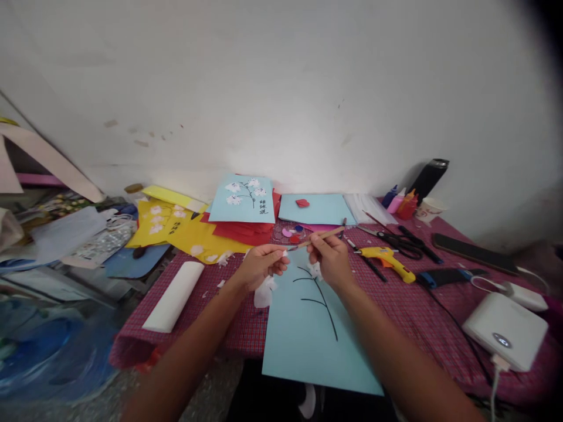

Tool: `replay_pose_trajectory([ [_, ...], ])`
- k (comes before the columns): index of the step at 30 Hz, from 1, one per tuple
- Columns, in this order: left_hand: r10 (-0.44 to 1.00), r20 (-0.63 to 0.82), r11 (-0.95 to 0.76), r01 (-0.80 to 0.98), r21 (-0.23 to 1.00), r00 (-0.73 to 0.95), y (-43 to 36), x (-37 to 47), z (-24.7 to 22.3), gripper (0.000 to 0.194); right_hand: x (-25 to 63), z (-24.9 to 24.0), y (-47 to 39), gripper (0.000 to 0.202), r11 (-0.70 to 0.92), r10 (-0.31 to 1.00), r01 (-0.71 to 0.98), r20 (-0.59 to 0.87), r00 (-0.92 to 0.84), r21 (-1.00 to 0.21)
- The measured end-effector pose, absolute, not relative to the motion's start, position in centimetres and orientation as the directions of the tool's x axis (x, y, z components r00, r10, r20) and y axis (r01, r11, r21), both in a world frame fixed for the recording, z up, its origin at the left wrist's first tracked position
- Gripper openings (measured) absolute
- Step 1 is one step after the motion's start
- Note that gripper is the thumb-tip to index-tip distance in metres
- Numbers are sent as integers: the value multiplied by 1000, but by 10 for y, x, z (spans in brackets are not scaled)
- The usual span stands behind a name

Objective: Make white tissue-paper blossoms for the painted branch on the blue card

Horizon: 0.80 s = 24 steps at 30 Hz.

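My right hand is closed around a thin wooden paintbrush, its tip pointing left. Between the fingertips of my left hand is a small white paper piece, and the brush tip meets it or sits very close. Below both hands lies a light blue sheet with a black branch drawn on it. A white scrap rests at the branch's top, partly hidden by my right hand. More white paper lies under my left hand. Paint dabs show in a clear palette just beyond.
A white paper roll lies on the left. Behind stands a blue card with white flowers. To the right are scissors, a yellow glue gun, paint bottles, a black flask and a corded white box.
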State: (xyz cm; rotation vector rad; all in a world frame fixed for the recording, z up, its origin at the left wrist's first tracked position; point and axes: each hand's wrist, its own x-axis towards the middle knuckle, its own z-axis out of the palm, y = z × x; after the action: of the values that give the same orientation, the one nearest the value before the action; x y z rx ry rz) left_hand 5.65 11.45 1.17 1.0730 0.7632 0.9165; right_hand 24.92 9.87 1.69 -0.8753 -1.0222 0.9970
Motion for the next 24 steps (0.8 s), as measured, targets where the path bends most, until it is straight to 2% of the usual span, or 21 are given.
replay_pose_trajectory([
  [2, 926, -46, 116, -167, 979, 374, 110, 44, 20, 32, 253, 17, 102, 24, 311, 938, -275, 247, 242, -910],
  [5, 959, 74, -101, 83, 991, 275, 95, 21, 29, 26, 256, 16, 105, 23, 309, 941, -308, 242, 236, -900],
  [9, 932, 259, -350, 435, 830, 255, 60, -2, 22, 19, 253, 12, 106, 24, 297, 949, -295, 248, 194, -908],
  [11, 903, 269, -410, 480, 776, 336, 43, -6, 13, 21, 252, 10, 106, 24, 291, 953, -291, 247, 178, -912],
  [14, 869, 265, -449, 444, 775, 417, 27, -9, 2, 22, 251, 8, 105, 23, 281, 956, -298, 241, 164, -912],
  [18, 882, 312, -455, 458, 764, 354, 40, -18, 1, 17, 252, 8, 105, 23, 263, 962, -301, 224, 158, -916],
  [21, 878, 366, -478, 611, 631, 309, 67, -24, 4, 20, 252, 8, 105, 24, 256, 963, -295, 217, 160, -920],
  [24, 850, 389, -522, 661, 539, 355, 88, -22, 3, 20, 251, 9, 105, 23, 258, 963, -296, 219, 160, -920],
])
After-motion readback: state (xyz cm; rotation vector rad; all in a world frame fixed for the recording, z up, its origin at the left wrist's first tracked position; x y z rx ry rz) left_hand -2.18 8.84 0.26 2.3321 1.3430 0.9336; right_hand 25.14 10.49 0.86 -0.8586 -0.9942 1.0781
